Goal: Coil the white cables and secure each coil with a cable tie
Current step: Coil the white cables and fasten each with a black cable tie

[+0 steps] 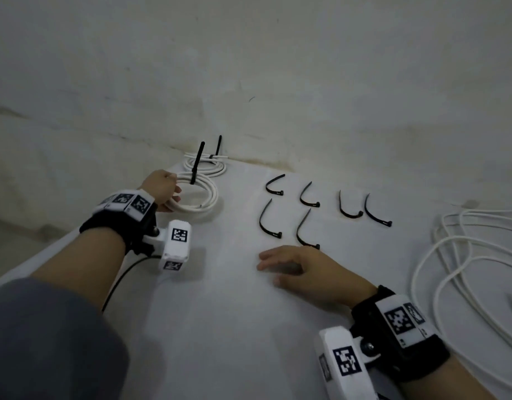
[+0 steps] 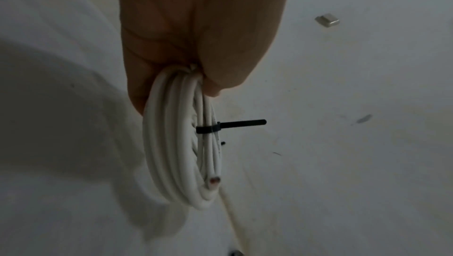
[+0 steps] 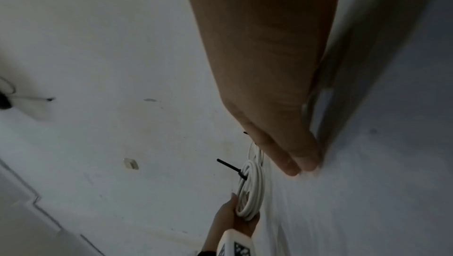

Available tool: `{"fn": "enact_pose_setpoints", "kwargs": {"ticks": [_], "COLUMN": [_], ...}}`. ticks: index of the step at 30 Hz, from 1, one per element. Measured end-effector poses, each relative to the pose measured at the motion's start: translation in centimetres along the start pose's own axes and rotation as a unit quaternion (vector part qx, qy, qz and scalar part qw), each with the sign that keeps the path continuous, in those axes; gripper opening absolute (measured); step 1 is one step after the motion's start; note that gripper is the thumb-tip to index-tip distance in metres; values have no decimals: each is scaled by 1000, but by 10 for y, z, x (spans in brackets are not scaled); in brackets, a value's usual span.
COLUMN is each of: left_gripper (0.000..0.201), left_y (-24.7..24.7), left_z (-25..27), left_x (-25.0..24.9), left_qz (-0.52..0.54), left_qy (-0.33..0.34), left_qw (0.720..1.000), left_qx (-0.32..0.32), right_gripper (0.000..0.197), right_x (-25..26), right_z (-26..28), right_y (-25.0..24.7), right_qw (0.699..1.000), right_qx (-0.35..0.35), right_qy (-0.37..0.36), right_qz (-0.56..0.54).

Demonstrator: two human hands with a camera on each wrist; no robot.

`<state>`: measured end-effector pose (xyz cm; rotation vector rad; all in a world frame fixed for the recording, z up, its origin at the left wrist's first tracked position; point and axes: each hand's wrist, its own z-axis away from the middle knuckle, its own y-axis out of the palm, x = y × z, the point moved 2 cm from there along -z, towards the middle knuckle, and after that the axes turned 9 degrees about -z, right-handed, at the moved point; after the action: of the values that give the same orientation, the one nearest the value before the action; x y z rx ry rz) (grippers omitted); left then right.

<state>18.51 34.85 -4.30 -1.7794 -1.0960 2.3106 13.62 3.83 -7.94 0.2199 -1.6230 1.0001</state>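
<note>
My left hand [image 1: 165,189] grips the near-left edge of a coiled white cable [image 1: 201,194], bound by a black cable tie [image 1: 196,163] whose tail sticks up. In the left wrist view the fingers pinch the coil [image 2: 181,143] at its top and the tie [image 2: 220,127] crosses it. A second tied coil [image 1: 208,166] lies just behind, against the wall. My right hand [image 1: 289,265] hovers flat and relaxed over the white table, holding nothing, just in front of several loose black cable ties [image 1: 306,229]. The right wrist view shows its straight fingers [image 3: 294,161] and the left hand's coil [image 3: 250,190].
Loose uncoiled white cable [image 1: 462,255] sprawls at the table's right side. The table [image 1: 220,313] meets a pale wall [image 1: 249,67] at the back. Its left edge runs diagonally past my left forearm.
</note>
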Motion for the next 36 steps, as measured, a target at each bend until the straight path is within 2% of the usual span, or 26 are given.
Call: {"fn": "enact_pose_setpoints", "kwargs": {"ticks": [3,6,12,13,15,17,21,22,26,31,36], "left_gripper": [34,35,35,44,88,125,161,162,136,149,156], "left_y": [-3,-6,-7,-7,-7,-7,-6,-5,-6,-8,-11], "left_z": [-29,-48,-66,-67,-68,-63,-68,-73,-86,-96,-67], "left_x": [9,16,17,15,12,11,15,18,21,30,19], "left_qz": [-29,-41,-119,-137,-203,-318,-413,-424,-410,-400,-381], "left_qy": [-8,-14,39,33,0,-21,17,28,45,58,49], "left_qw": [999,998,990,989,979,946,907,902,910,914,923], "left_qx": [-45,-49,-69,-55,3,55,79,75,39,33,28], "right_gripper": [34,35,37,37,36,35,33,33,32,31,30], "right_x": [-3,-4,-6,-6,-6,-6,-4,-3,-4,-4,-5], "right_z": [-1,-4,-6,-6,-6,-6,-6,-7,-7,-9,-10], "right_y": [2,2,5,5,5,6,7,7,7,7,8], "right_qw": [1000,1000,999,999,999,999,999,999,999,999,998], "right_qx": [5,5,-5,-6,-6,-8,-19,-20,-22,-26,-25], "right_qy": [-15,-21,-34,-33,-30,-31,-33,-33,-35,-40,-49], "right_qz": [4,8,31,29,20,16,11,11,15,14,7]}}
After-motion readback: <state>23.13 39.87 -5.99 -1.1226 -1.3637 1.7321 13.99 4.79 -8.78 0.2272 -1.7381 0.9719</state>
